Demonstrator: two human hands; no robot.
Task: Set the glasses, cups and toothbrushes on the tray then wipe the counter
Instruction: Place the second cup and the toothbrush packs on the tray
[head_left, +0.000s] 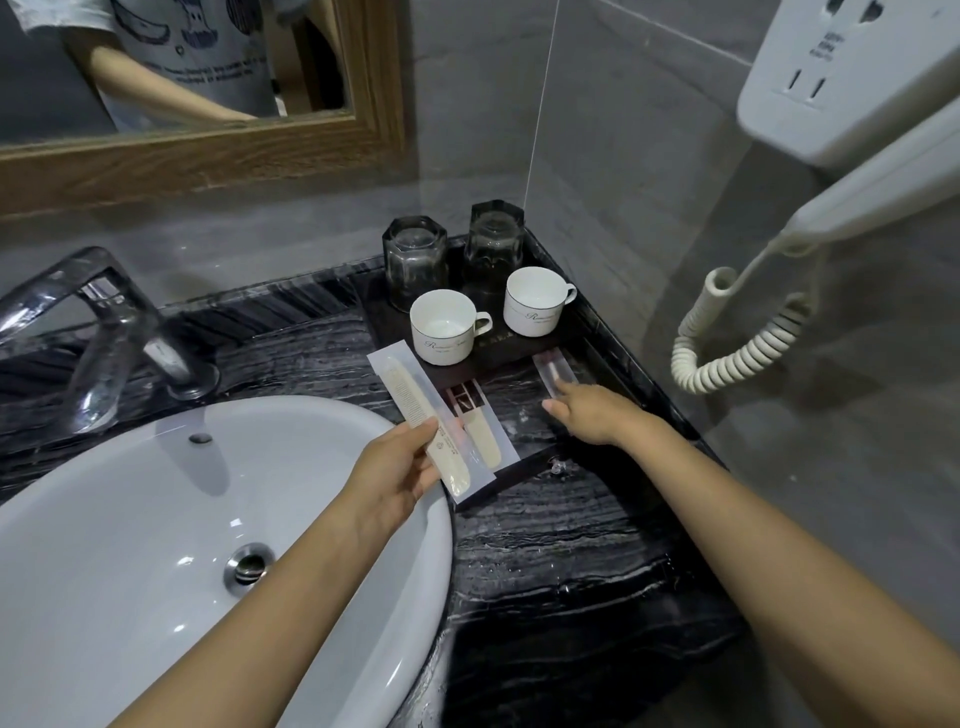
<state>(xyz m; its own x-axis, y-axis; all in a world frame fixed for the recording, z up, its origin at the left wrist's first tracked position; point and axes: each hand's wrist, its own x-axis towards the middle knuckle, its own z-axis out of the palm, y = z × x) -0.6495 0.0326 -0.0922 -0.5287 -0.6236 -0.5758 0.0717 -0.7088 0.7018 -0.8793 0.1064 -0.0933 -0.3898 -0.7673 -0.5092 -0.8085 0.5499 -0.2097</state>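
A dark tray (524, 473) lies on the black marble counter (561, 561) in the right corner. At its back stand two upturned smoky glasses (414, 262) (492, 244), with two white cups (444, 332) (535, 306) upright in front of them. My left hand (400, 467) holds a wrapped cream comb (431, 421) over the tray's left edge. A wrapped cream toothbrush (480, 431) lies on the tray beside it. My right hand (592, 413) reaches in, fingertips touching a small clear wrapped item (553, 371) on the tray's right side.
A white oval basin (171, 519) with a chrome tap (98, 332) fills the left. A wall-mounted white hair dryer (852, 130) with coiled cord (737, 343) hangs on the right wall. A wood-framed mirror (197, 150) is behind the basin. Water drops speckle the counter.
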